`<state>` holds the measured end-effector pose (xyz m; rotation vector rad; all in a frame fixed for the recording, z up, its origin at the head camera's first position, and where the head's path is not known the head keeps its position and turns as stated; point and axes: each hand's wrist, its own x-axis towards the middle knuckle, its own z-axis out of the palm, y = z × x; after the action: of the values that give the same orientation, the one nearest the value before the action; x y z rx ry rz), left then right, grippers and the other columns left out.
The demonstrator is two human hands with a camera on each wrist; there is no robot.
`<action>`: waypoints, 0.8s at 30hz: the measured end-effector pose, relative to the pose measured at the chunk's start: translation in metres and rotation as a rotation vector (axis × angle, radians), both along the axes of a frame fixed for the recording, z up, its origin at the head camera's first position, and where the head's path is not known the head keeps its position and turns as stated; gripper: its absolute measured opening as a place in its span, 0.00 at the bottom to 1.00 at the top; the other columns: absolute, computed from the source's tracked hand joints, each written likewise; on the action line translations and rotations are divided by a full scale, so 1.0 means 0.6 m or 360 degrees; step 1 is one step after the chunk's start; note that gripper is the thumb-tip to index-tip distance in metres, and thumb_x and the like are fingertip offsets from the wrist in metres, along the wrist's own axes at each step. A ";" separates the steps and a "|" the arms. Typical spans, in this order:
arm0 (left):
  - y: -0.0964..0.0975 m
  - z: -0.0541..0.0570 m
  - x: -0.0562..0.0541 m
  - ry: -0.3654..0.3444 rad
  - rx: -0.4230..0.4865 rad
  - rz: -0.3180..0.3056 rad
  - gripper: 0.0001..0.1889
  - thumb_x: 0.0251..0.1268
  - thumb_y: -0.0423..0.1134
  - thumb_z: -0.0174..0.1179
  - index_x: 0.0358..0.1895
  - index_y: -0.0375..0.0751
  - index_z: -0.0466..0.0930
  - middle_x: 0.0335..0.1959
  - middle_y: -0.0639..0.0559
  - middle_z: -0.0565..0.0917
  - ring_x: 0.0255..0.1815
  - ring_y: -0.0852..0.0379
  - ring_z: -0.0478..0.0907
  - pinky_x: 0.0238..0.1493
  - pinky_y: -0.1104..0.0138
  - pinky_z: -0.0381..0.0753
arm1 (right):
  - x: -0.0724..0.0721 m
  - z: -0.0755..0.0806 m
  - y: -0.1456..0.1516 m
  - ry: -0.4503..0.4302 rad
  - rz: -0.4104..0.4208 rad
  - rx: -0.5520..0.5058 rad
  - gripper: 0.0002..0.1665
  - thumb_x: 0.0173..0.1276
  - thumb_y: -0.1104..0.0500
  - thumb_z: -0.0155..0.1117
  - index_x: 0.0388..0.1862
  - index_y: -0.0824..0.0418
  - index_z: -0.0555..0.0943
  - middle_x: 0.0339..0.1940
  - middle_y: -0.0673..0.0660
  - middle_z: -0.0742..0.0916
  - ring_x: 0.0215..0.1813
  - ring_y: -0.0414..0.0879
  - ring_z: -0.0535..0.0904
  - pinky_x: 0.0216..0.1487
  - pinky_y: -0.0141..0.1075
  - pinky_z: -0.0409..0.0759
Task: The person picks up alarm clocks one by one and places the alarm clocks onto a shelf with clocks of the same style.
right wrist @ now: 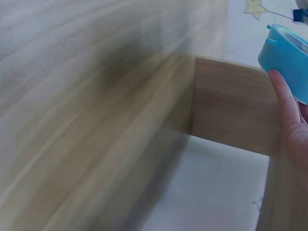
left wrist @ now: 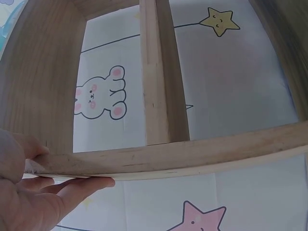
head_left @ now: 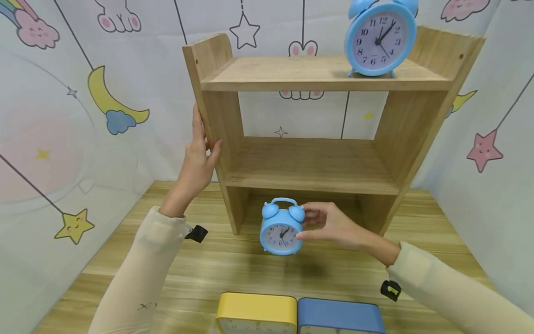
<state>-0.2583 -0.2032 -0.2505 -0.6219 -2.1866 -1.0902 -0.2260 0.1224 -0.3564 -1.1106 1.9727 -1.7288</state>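
My right hand (head_left: pixel 333 226) grips a small light-blue twin-bell alarm clock (head_left: pixel 282 232) by its right side, thumb at the front near the dial. Upright, the clock hangs above the table in front of the bookshelf's lowest level, handle on top. The right wrist view shows part of its blue body (right wrist: pixel 288 62) beside the fingers. On the left, my left hand (head_left: pixel 199 160) holds the side panel of the wooden bookshelf (head_left: pixel 308 86). In the left wrist view the thumb and fingers of that hand (left wrist: pixel 43 192) lie on opposite sides of the panel (left wrist: pixel 168 158).
Another light-blue twin-bell alarm clock (head_left: pixel 380 41) stands on the top shelf, toward the right. Near the front of the wood-grain table (head_left: pixel 196 273) sit a yellow clock (head_left: pixel 257 307) and a blue clock (head_left: pixel 340 314), side by side. Cartoon-printed cloth walls (head_left: pixel 137 83) surround the table.
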 end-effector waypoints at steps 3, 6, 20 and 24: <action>0.001 0.000 0.001 -0.0004 0.0002 -0.0007 0.44 0.77 0.28 0.48 0.81 0.49 0.27 0.80 0.47 0.51 0.65 0.36 0.71 0.57 0.44 0.77 | 0.000 0.018 0.006 0.0010 -0.0017 -0.0013 0.29 0.60 0.68 0.75 0.60 0.69 0.77 0.49 0.63 0.87 0.51 0.58 0.84 0.49 0.47 0.85; 0.002 0.000 0.002 -0.0008 0.0013 -0.0011 0.44 0.77 0.28 0.48 0.81 0.50 0.27 0.80 0.48 0.50 0.65 0.36 0.70 0.57 0.44 0.77 | 0.000 0.036 0.010 0.0011 -0.0043 -0.0019 0.32 0.60 0.68 0.75 0.62 0.69 0.75 0.50 0.63 0.87 0.52 0.58 0.84 0.49 0.48 0.85; 0.000 0.001 0.001 -0.0023 0.0018 -0.0012 0.44 0.76 0.27 0.48 0.81 0.50 0.27 0.80 0.48 0.50 0.65 0.35 0.70 0.57 0.44 0.78 | 0.000 0.085 0.023 0.0032 -0.0042 -0.0038 0.36 0.61 0.69 0.73 0.66 0.69 0.68 0.53 0.66 0.85 0.53 0.59 0.83 0.47 0.50 0.85; 0.000 0.000 0.000 -0.0024 0.0024 -0.0019 0.44 0.76 0.28 0.48 0.81 0.50 0.27 0.80 0.48 0.50 0.65 0.35 0.70 0.57 0.43 0.77 | 0.000 0.095 0.025 0.0034 -0.0029 -0.0067 0.36 0.61 0.70 0.72 0.66 0.72 0.67 0.52 0.67 0.85 0.52 0.57 0.84 0.43 0.54 0.85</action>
<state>-0.2585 -0.2030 -0.2505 -0.6226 -2.1878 -1.1200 -0.2263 0.1375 -0.2993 -1.1328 1.9737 -1.7827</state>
